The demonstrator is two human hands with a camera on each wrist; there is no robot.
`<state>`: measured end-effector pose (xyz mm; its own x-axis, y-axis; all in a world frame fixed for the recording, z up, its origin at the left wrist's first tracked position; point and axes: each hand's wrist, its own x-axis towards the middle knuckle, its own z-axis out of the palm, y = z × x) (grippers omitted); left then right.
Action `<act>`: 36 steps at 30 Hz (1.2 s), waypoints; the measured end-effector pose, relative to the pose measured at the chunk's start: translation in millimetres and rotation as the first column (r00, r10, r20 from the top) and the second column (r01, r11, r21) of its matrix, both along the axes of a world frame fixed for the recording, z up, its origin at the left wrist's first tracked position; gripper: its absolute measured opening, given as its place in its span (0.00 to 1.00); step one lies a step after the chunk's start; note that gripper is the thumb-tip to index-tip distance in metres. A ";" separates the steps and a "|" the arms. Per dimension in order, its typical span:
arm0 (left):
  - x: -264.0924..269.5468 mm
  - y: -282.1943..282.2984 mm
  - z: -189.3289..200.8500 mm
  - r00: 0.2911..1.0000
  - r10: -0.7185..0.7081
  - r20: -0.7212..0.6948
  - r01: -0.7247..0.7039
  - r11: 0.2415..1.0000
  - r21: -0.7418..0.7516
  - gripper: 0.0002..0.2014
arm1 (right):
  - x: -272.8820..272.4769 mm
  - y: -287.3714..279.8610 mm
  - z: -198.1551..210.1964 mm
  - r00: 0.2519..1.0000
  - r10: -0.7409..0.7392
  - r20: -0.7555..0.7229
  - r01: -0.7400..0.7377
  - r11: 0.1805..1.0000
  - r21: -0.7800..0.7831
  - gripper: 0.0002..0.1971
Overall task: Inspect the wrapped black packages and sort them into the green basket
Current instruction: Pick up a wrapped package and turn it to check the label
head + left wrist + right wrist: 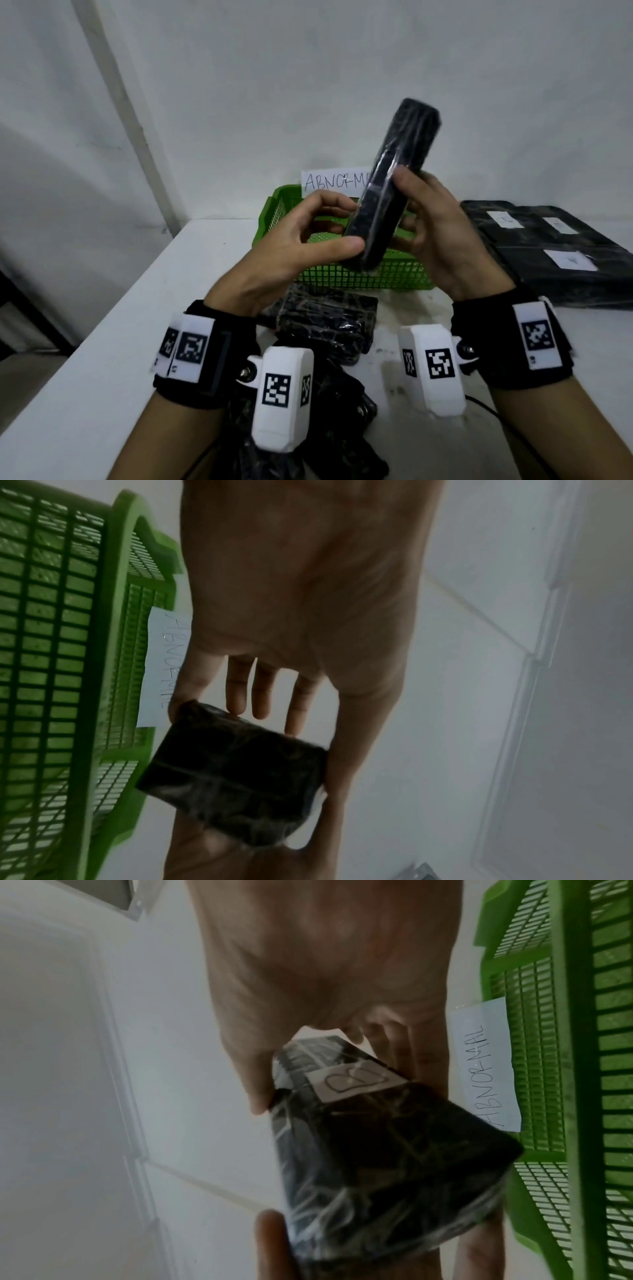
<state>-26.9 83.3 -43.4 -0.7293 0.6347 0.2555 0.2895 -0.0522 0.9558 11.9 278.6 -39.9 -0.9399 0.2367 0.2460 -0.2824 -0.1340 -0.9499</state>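
Package: You hold one wrapped black package [390,185] upright, edge toward you, directly above the green basket [394,274].
Label: A white sticker marked "B" [356,1083] sits on the face turned toward your right wrist.
Left hand: Your left hand [291,246] steadies the lower end, thumb pressed on the near face, fingers curled behind.
Right hand: Your right hand [442,236] clasps the opposite side, thumb on the edge, fingers wrapped round the back.
Basket: A paper sign reading "ABNORMAL" [334,181] stands at the basket's far rim.
Waiting stock: More wrapped packages [325,325] lie on the white table [120,325] on your side of the basket.
Advice: Turn the package slowly so each face and the film's seams catch the light before you judge it.
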 end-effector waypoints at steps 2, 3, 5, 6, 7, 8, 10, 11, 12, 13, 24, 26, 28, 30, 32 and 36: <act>0.2 1.5 -1.0 0.999 -0.022 -0.024 0.021 1.000 -0.017 0.25 | 0.1 0.0 -0.5 0.998 -0.054 -0.039 0.054 0.999 -0.005 0.36; -0.4 2.0 -1.4 0.999 -0.033 -0.030 0.032 0.999 -0.012 0.25 | 1.1 -0.6 -0.8 0.991 -0.103 -0.081 0.104 0.995 -0.002 0.36; -1.7 -0.7 -1.0 0.998 -0.047 -0.044 0.046 0.999 -0.016 0.30 | 3.6 -3.2 -3.2 0.973 -0.160 -0.164 0.170 0.984 0.048 0.37; -1.6 -3.2 -0.3 0.998 -0.041 -0.056 0.040 0.999 -0.029 0.34 | 4.5 -4.3 -4.7 0.968 -0.161 -0.194 0.179 0.980 0.081 0.39; -1.1 -5.6 0.6 0.997 -0.031 -0.075 0.028 0.999 -0.044 0.38 | 5.3 -4.7 -5.5 0.967 -0.143 -0.212 0.168 0.980 0.107 0.41; -0.9 -7.0 1.5 0.994 -0.016 -0.104 0.011 0.998 -0.054 0.41 | 5.4 -3.8 -5.4 0.970 -0.109 -0.216 0.139 0.982 0.130 0.44; -2.4 -7.2 0.2 0.985 0.029 -0.172 -0.038 0.998 -0.045 0.44 | 6.9 -2.9 -1.6 0.984 0.002 -0.179 0.027 0.987 0.161 0.47; -3.8 -5.6 -2.2 0.979 0.055 -0.198 -0.066 0.997 -0.046 0.45 | 8.5 -3.1 1.8 0.989 0.061 -0.137 -0.039 0.986 0.160 0.48; -5.5 -3.7 -4.7 0.972 0.085 -0.218 -0.099 0.994 -0.053 0.45 | 10.3 -3.7 5.5 0.989 0.110 -0.094 -0.096 0.986 0.134 0.49; -7.2 -1.7 -6.8 0.964 0.120 -0.236 -0.138 0.989 -0.059 0.43 | 12.5 -5.2 9.3 0.988 0.139 -0.062 -0.134 0.987 0.088 0.49; 2.2 -3.9 2.0 0.970 0.105 -0.219 -0.108 0.994 -0.004 0.28 | 13.1 -15.4 11.6 0.954 -0.083 -0.287 0.080 0.997 -0.020 0.10; 6.4 -3.0 5.7 0.968 0.078 -0.239 -0.091 0.995 -0.047 0.29 | 14.7 -15.8 12.2 0.928 -0.120 -0.354 0.123 0.992 -0.013 0.07; 11.1 -1.3 10.9 0.946 0.099 -0.310 -0.137 0.985 -0.101 0.30 | 20.0 -13.6 14.6 0.925 -0.121 -0.359 0.127 0.992 -0.006 0.08; 16.3 4.0 21.6 0.903 0.114 -0.413 -0.177 0.977 -0.118 0.37 | 25.9 -4.0 19.4 0.936 -0.107 -0.335 0.140 0.987 0.076 0.12; 23.1 12.8 37.1 0.865 0.105 -0.491 -0.176 0.979 -0.100 0.46 | 33.3 8.6 24.4 0.957 -0.098 -0.273 0.164 0.958 0.233 0.17; 37.7 45.6 66.5 0.832 -0.044 -0.554 -0.063 0.983 -0.173 0.52 | 55.9 48.9 34.0 0.964 -0.124 -0.236 0.216 0.883 0.417 0.21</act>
